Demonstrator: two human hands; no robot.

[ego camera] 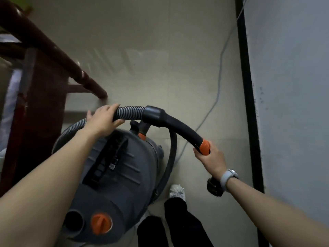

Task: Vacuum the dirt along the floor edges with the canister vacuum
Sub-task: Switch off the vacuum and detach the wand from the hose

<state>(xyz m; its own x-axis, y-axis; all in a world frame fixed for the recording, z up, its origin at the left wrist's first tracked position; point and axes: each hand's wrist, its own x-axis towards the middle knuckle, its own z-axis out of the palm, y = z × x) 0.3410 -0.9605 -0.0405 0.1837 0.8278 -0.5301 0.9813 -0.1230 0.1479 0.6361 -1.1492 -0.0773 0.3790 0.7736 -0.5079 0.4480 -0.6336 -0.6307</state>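
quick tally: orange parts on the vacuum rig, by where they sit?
On the canister vacuum body: 2 (orange knob, orange clip)
On the hose handle: 1 (orange collar, just above where the right hand grips)
Total: 3

The pale tiled floor carries the grey canister vacuum, a thin grey cable and dark wooden furniture legs.

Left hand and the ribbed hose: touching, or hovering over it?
Touching. The head view shows the left hand lying on the ribbed hose, fingers curled over its top and thumb under it, no gap visible.
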